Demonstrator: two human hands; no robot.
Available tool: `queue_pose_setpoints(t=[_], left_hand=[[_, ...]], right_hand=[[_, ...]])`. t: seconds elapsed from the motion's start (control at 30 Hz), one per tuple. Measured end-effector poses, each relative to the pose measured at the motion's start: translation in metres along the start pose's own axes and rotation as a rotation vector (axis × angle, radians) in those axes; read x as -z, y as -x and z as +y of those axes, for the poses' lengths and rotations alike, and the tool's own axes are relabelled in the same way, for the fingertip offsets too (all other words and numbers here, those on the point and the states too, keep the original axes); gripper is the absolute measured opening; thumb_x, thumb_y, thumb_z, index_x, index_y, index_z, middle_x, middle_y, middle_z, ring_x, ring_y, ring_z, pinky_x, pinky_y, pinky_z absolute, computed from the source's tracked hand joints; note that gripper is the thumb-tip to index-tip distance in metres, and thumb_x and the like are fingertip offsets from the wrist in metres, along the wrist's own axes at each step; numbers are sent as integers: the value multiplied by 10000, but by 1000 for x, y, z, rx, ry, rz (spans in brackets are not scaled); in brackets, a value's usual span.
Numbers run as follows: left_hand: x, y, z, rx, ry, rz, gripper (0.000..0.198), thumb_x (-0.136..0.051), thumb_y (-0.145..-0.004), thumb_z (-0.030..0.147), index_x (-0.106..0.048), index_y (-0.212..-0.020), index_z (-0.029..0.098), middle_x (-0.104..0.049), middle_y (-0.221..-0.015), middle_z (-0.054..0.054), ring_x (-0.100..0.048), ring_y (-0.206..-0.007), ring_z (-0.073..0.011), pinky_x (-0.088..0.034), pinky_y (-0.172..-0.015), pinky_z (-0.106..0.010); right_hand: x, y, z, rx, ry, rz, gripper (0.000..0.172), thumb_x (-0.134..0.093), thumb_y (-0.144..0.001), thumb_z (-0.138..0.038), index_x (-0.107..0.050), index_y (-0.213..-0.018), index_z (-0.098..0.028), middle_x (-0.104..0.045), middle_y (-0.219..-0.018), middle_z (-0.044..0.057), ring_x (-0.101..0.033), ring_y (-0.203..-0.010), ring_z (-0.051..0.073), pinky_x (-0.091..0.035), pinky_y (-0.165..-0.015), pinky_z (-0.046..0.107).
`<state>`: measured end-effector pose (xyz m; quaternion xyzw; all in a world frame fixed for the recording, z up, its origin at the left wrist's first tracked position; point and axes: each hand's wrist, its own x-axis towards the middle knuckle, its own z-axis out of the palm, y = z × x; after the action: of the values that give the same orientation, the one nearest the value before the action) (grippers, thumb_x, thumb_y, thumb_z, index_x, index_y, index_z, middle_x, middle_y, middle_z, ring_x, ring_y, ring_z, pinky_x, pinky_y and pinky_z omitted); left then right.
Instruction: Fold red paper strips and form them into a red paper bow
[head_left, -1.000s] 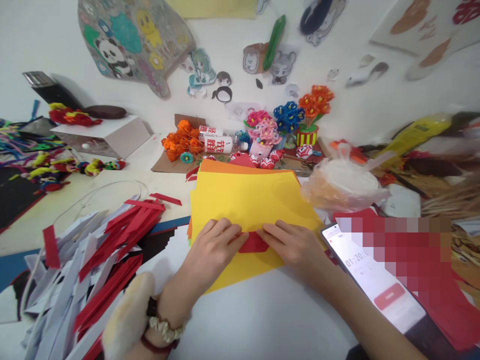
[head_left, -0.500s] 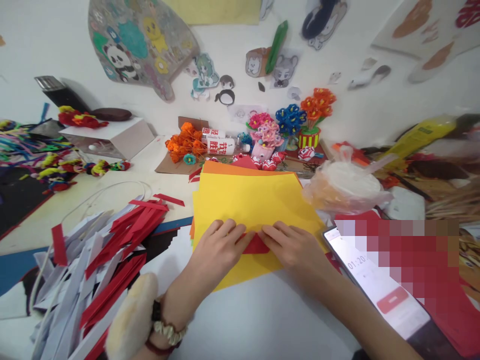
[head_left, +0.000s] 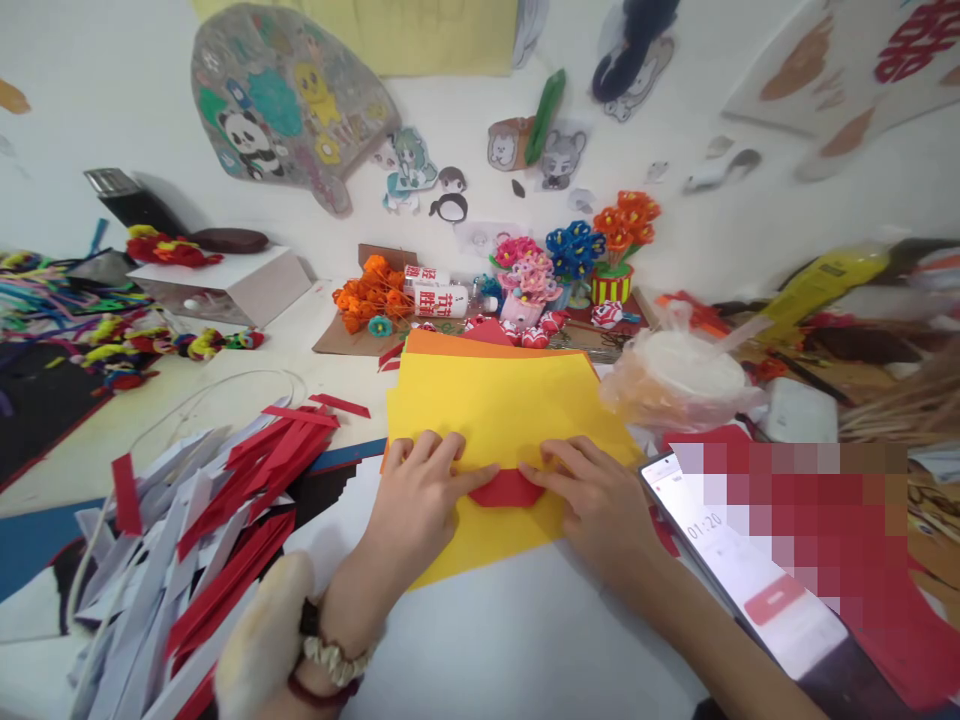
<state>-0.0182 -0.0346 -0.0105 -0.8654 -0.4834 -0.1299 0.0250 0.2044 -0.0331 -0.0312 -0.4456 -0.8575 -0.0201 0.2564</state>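
A small red folded paper [head_left: 507, 489] with slanted ends lies on a yellow sheet [head_left: 495, 400], the top of a stack of coloured paper. My left hand [head_left: 420, 490] rests on the yellow sheet, one finger stretched onto the upper left edge of the red paper. From the other side, my right hand [head_left: 600, 490] reaches a finger to its upper right edge. On both hands the other visible fingers are bent and spread apart on the yellow sheet. The hands press from above, with neither gripping the paper. My thumbs are not clearly visible.
Red and white paper strips [head_left: 225, 520] pile up at the left. A phone showing a timer [head_left: 750, 570] lies at the right beside red paper [head_left: 922, 620]. Behind it is a plastic-wrapped cup [head_left: 682, 370]. Craft flowers [head_left: 525, 270] and bottles [head_left: 442, 300] line the wall.
Both hands have moved slightly apart, and their fingers are more spread. More of the red folded paper shows, including its slanted ends. The camera view has shifted slightly.
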Motion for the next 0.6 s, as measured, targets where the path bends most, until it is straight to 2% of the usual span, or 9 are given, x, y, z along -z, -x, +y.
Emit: queue_pose_setpoints(t=[0.23,0.43,0.6], left_hand=[[-1,1,-3,49,52,20,682,-486,-671,-66,-655,-1106,431,-568,-942,-27,-463,-854,-206,-323,-692,-359],[0,3,-7,69,31,118,622,-478,-643,-101,-720,-975,367,-589,-911,-24,-471,-834,-200,-314,-669,-346],[2,4,-10,76,-10,199,473,-497,-664,-70,-733,-842,298,-638,-880,-26,-466,-820,-212,-312,-663,-359]], right_hand=[[-1,4,0,-20,81,12,502,-434,-591,47,-711,-932,-195,-678,-1034,59,-548,-895,232,-455,-652,330],[-1,3,-3,-20,108,17,471,-447,-593,49,-714,-891,-200,-676,-1025,58,-548,-877,228,-444,-621,324],[0,0,-3,-39,54,10,464,-432,-608,52,-710,-879,-204,-675,-977,66,-553,-859,216,-449,-609,309]])
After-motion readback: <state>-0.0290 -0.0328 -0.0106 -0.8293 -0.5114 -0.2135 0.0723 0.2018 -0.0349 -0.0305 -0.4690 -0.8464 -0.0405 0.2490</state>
